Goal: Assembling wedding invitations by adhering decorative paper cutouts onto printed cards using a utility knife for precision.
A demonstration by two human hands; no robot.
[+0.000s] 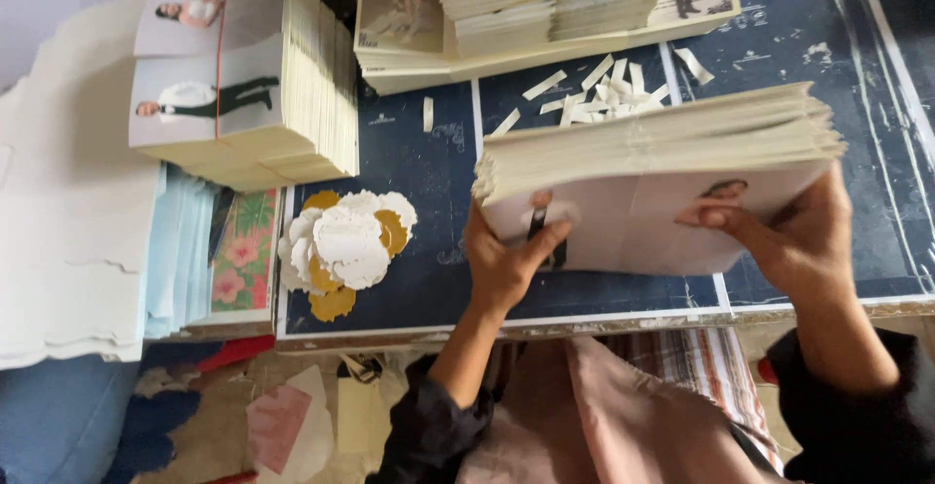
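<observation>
Gripping a thick stack of printed sheets [662, 167] from below, the left hand [506, 260] is closed on its near left corner and the right hand [789, 236] on its near right edge, the bundle lifted slightly off the dark blue desk [409, 153] at about 1 o'clock from the person's lap. Squaring it well probably calls for even pressure from both hands, thumbs flat on the cover, so the fanned edges line up. Round paper cutouts [346, 241] lie at 10 o'clock, paper strips [604, 90] at 12, another pile of sheets [248, 75] farther left.
</observation>
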